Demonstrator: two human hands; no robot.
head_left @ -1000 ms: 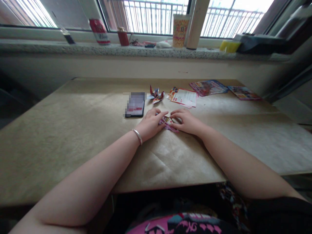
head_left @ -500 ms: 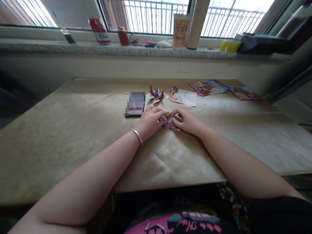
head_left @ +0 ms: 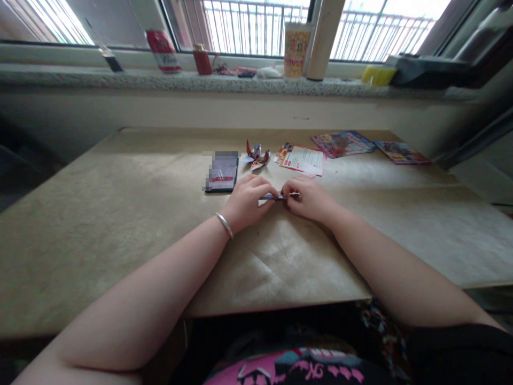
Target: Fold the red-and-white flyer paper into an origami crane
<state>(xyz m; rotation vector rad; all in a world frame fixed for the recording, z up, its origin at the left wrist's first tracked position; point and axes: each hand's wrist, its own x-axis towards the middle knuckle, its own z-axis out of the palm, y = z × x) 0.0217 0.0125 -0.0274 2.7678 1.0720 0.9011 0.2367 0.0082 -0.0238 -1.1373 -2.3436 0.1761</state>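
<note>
Nearest me at the bottom of the head view is the shirt (head_left: 288, 369), black with a pink print, just below the edge of the table (head_left: 120, 230). Both bare forearms reach in over the tabletop from either side, and I see a silver bracelet (head_left: 225, 226) on the left wrist.

In front of me the hands meet on one folded paper (head_left: 273, 197). I read the left hand (head_left: 248, 199) as loosely curled, thumb and fingers nearly closed on the paper's left part. The right hand (head_left: 309, 199) is curled tighter, fingertips pinched on the right part, close beside the left ones. From here the paper shows as a thin strip, low over the table; its full shape is hidden from me.

Beyond the left hand I have a phone (head_left: 224, 174), lying flat, and right of it a crumpled wrapper (head_left: 258, 160). Farther right lie some cards (head_left: 306, 159), then two bright piles, the left one (head_left: 344, 144) fanned out. Past the table, I see a can (head_left: 163, 51) and a cup (head_left: 296, 52) on the sill (head_left: 240, 84), and a railing (head_left: 256, 27) outside the window.
</note>
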